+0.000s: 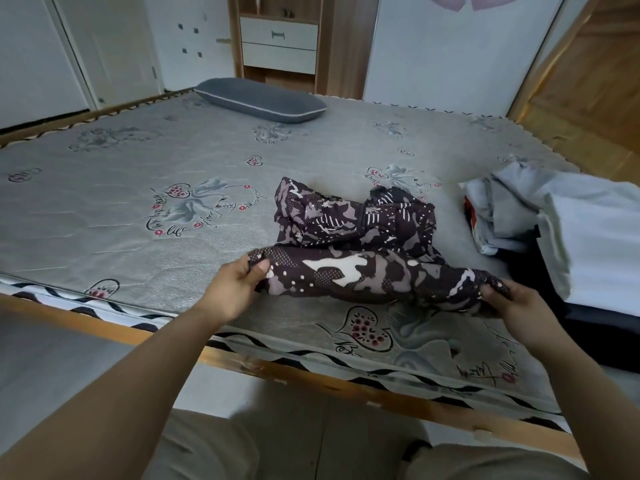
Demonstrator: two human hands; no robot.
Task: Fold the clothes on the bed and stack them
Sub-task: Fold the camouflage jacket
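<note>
A dark purple garment with a white and grey camouflage print (pixel 356 244) lies crumpled on the bed (pixel 121 220), near its front edge. My left hand (pixel 235 289) pinches the garment's near left corner. My right hand (pixel 512 303) grips its near right corner. The near edge of the cloth stretches between the two hands, slightly lifted off the mattress. A pile of light grey and white clothes (pixel 540 216) sits to the right on the bed, over something dark.
A grey pillow (pixel 259 100) lies at the far side of the mattress. A wooden bed frame (pixel 104 327) runs along the front edge. A cabinet with drawers (pixel 278 39) stands against the far wall.
</note>
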